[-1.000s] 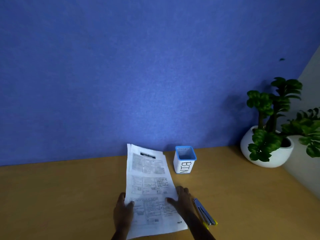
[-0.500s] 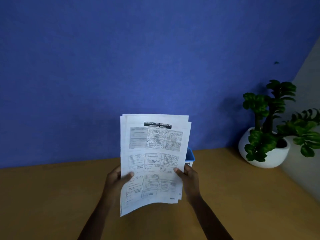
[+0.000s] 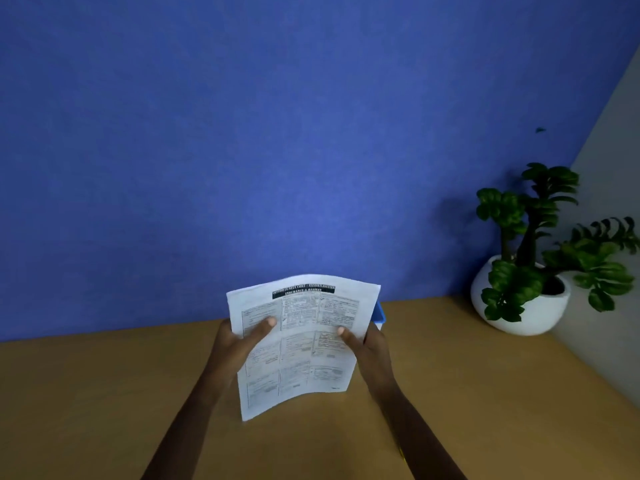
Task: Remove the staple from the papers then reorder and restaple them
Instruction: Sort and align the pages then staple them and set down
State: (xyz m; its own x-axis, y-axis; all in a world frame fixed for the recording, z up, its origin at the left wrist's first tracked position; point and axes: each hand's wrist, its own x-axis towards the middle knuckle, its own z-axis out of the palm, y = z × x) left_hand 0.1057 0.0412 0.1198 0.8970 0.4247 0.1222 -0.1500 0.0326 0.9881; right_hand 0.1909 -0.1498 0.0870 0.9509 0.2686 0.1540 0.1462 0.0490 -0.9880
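Observation:
I hold a stack of printed white papers (image 3: 301, 341) upright above the wooden desk (image 3: 104, 393), its lower edge near the desktop and the sheets bowed. My left hand (image 3: 239, 344) grips the left edge, thumb on the front page. My right hand (image 3: 367, 344) grips the right edge, thumb on the front too. The sheets' top edges look even. No staple is visible at this size. The stapler is hidden behind my right forearm, apart from a small yellow tip (image 3: 400, 453).
A blue rim of the small white bin (image 3: 379, 315) peeks out behind the papers' right edge. A white pot with a green plant (image 3: 526, 289) stands at the back right corner. A blue wall backs the desk; a grey wall bounds the right.
The papers went from lying flat on the desk to being lifted upright in both hands, then lowered toward the desktop. Both hands slid higher up the sides, and the fanned top edges came together.

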